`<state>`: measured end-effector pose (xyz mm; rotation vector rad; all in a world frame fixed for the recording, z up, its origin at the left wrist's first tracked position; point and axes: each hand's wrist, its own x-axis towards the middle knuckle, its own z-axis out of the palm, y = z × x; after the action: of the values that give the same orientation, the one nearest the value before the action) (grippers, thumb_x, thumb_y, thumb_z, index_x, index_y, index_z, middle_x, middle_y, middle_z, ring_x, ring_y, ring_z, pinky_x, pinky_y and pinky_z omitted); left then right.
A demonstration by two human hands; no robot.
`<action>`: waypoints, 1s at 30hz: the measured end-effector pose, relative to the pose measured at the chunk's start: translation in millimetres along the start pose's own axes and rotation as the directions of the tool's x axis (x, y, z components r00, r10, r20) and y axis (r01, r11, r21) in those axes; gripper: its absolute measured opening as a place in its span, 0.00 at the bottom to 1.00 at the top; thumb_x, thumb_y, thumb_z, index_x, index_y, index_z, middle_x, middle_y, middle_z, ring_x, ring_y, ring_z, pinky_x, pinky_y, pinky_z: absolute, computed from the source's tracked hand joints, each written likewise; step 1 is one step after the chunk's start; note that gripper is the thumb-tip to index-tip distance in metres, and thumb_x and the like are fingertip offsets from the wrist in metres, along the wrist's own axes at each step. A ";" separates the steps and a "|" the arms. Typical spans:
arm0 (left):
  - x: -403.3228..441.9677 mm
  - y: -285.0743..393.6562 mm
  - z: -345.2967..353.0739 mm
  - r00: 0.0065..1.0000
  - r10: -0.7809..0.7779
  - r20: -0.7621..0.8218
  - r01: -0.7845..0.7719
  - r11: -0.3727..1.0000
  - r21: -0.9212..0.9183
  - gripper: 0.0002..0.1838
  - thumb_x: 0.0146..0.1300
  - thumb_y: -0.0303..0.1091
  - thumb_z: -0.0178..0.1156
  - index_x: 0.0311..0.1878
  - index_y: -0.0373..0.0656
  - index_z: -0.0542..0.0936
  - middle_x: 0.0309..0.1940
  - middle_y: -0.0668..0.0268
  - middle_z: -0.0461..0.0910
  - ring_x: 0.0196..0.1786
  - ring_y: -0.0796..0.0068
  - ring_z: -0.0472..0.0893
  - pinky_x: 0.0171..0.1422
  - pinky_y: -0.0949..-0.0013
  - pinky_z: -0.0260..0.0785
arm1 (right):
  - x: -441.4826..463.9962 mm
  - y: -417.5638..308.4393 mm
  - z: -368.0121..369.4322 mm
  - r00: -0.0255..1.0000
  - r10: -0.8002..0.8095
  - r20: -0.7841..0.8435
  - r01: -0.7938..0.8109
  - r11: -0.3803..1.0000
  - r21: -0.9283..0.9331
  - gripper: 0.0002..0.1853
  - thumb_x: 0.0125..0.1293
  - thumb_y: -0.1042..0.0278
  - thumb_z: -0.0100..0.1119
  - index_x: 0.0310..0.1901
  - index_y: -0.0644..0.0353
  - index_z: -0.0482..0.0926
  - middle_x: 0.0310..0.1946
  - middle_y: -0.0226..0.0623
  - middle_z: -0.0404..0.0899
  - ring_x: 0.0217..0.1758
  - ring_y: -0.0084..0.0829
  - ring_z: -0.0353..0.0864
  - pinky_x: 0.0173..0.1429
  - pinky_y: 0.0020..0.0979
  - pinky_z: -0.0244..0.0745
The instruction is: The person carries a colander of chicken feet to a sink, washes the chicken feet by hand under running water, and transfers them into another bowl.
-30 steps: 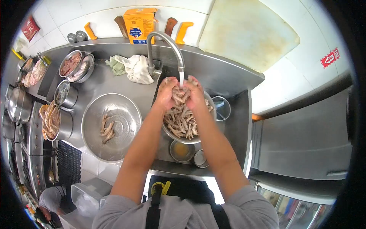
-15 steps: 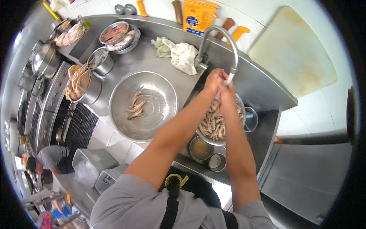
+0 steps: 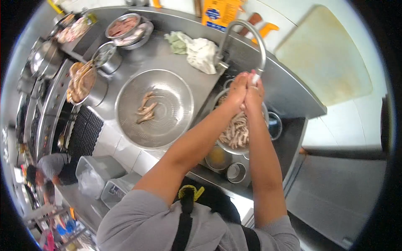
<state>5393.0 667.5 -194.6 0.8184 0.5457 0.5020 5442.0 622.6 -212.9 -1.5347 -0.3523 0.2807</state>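
Observation:
My left hand (image 3: pixel 237 88) and my right hand (image 3: pixel 253 95) are pressed together right under the mouth of the curved tap (image 3: pixel 256 77). Their fingers are closed, and whatever lies between the palms is hidden. Just beneath them in the sink, a metal bowl (image 3: pixel 233 149) is full of pale chicken feet (image 3: pixel 236 133), partly covered by my forearms. On the counter to the left stands a wide perforated metal colander (image 3: pixel 173 125). A few chicken feet (image 3: pixel 145 109) lie in it.
Beside the sink bowl are a glass-like container (image 3: pixel 274 125) and a small metal cup (image 3: pixel 236 172). White cloth (image 3: pixel 202 54) lies by the tap. Pots of meat (image 3: pixel 81 83) stand left. A cutting board (image 3: pixel 324 54) leans right. Another person (image 3: pixel 52 165) is at lower left.
The view has shifted slightly, so the counter items sit higher in the picture. My hands remain together at the tap, with the fingers now pointing more upward around its mouth.

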 end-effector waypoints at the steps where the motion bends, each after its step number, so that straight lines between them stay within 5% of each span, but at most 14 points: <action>1: -3.2 -0.7 -5.8 0.997 -0.017 0.069 0.022 0.997 -0.073 0.18 0.72 0.43 0.51 0.55 0.41 0.78 0.53 0.61 0.79 0.55 0.65 0.77 0.62 0.62 0.68 | 3.1 -2.7 -5.3 0.999 0.036 0.013 -0.037 0.999 0.039 0.23 0.77 0.53 0.45 0.56 0.66 0.75 0.44 0.40 0.82 0.46 0.31 0.80 0.54 0.31 0.74; 4: 1.0 1.4 -26.6 0.963 0.046 0.266 0.037 0.954 -0.297 0.18 0.71 0.42 0.52 0.56 0.43 0.78 0.53 0.61 0.80 0.55 0.66 0.77 0.61 0.60 0.68 | 10.2 -7.5 -6.2 0.988 0.150 0.022 -0.152 0.980 0.128 0.21 0.78 0.54 0.42 0.49 0.63 0.80 0.40 0.39 0.82 0.43 0.31 0.79 0.51 0.31 0.74; 6: 3.6 0.3 -25.2 0.966 -0.094 0.240 0.187 0.895 -0.405 0.18 0.71 0.41 0.52 0.57 0.41 0.78 0.53 0.61 0.80 0.57 0.66 0.77 0.63 0.61 0.67 | 5.5 -15.9 -11.9 0.948 0.314 0.053 -0.298 0.813 0.500 0.22 0.78 0.54 0.41 0.49 0.64 0.80 0.41 0.38 0.82 0.44 0.33 0.80 0.52 0.33 0.75; 9: -2.7 4.5 -26.1 0.952 -0.192 0.239 0.283 0.851 -0.441 0.16 0.72 0.40 0.50 0.55 0.42 0.76 0.48 0.62 0.78 0.53 0.66 0.77 0.62 0.60 0.69 | -8.9 -14.8 -26.3 0.961 0.219 0.166 -0.274 0.701 0.658 0.20 0.77 0.56 0.44 0.52 0.65 0.79 0.45 0.39 0.82 0.47 0.33 0.80 0.55 0.33 0.76; 12: -18.5 -4.7 -11.9 0.958 -0.138 0.251 0.236 0.878 -0.416 0.16 0.71 0.38 0.52 0.58 0.43 0.73 0.49 0.62 0.77 0.54 0.66 0.77 0.61 0.61 0.70 | -27.7 -30.2 -37.3 0.949 0.292 0.120 -0.302 0.729 0.615 0.21 0.76 0.58 0.47 0.60 0.66 0.73 0.52 0.42 0.80 0.52 0.34 0.80 0.58 0.33 0.76; 13: -23.3 -10.6 -8.3 0.961 -0.106 0.254 0.203 0.897 -0.392 0.17 0.71 0.38 0.52 0.60 0.44 0.71 0.49 0.61 0.77 0.54 0.66 0.77 0.61 0.61 0.70 | -24.1 6.3 -40.2 0.977 0.209 0.039 -0.198 0.823 0.533 0.20 0.75 0.62 0.47 0.61 0.66 0.72 0.53 0.42 0.80 0.54 0.34 0.79 0.61 0.33 0.74; 16: -43.0 -23.5 0.3 0.983 -0.017 0.185 0.023 0.999 -0.028 0.19 0.71 0.37 0.52 0.63 0.46 0.68 0.49 0.61 0.77 0.54 0.66 0.77 0.59 0.63 0.72 | -38.4 -7.2 -43.5 0.980 0.192 -0.056 -0.149 0.884 0.442 0.19 0.75 0.65 0.46 0.61 0.67 0.72 0.52 0.42 0.80 0.55 0.33 0.78 0.64 0.33 0.72; 17: -47.6 -25.5 3.4 0.990 -0.039 0.134 0.055 0.991 -0.119 0.19 0.69 0.36 0.51 0.60 0.40 0.69 0.50 0.57 0.77 0.52 0.61 0.79 0.60 0.59 0.72 | -40.7 -9.4 -46.3 0.969 0.213 -0.124 -0.119 0.843 0.524 0.20 0.74 0.64 0.47 0.61 0.67 0.71 0.52 0.43 0.79 0.56 0.35 0.77 0.64 0.35 0.71; 21: -39.8 -36.6 -5.4 0.934 0.012 0.356 0.191 0.826 -0.530 0.24 0.62 0.38 0.51 0.59 0.37 0.72 0.52 0.53 0.78 0.55 0.57 0.78 0.63 0.56 0.71 | -48.0 -29.1 -53.5 0.929 0.323 -0.179 -0.093 0.673 0.733 0.21 0.73 0.59 0.47 0.59 0.66 0.72 0.53 0.44 0.78 0.59 0.39 0.74 0.66 0.41 0.70; 27: -50.9 -32.3 9.1 0.921 -0.018 0.389 0.281 0.722 -0.632 0.27 0.63 0.44 0.47 0.60 0.35 0.74 0.57 0.46 0.75 0.60 0.49 0.75 0.68 0.51 0.66 | -56.5 -29.2 -63.9 0.910 0.342 -0.232 0.005 0.552 0.834 0.21 0.73 0.57 0.43 0.56 0.65 0.73 0.56 0.45 0.76 0.59 0.40 0.74 0.67 0.42 0.69; 30: -52.0 -33.2 11.1 0.915 -0.016 0.404 0.296 0.705 -0.645 0.28 0.62 0.45 0.48 0.59 0.36 0.74 0.58 0.44 0.74 0.62 0.44 0.72 0.70 0.47 0.64 | -58.3 -13.0 -68.8 0.909 0.307 -0.281 0.046 0.598 0.800 0.20 0.73 0.56 0.42 0.54 0.64 0.74 0.56 0.45 0.76 0.59 0.40 0.74 0.67 0.42 0.70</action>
<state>5367.6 610.5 -201.1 0.1104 0.0382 0.3343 5415.0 536.1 -202.8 -0.6715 0.2218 0.1935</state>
